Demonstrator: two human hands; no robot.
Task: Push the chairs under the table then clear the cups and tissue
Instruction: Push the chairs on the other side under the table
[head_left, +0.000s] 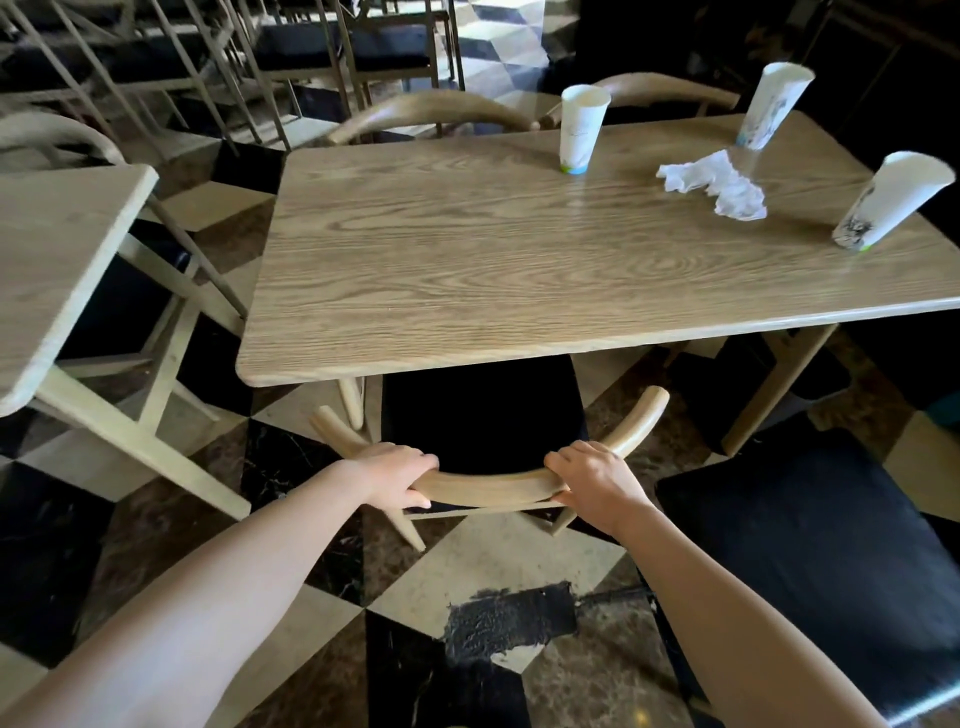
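My left hand (402, 475) and right hand (587, 480) are both closed over the curved backrest (488, 486) of the near chair (483, 415), spaced apart for a straight push; its seat sits partly under the table (467, 270). Three cups (582, 130) and the tissue (717, 184) remain at the table's far right.

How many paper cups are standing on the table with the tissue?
3. One cup stands at the far middle, one at the far right corner, one near the right edge, beside the tissue. None seems hidden.
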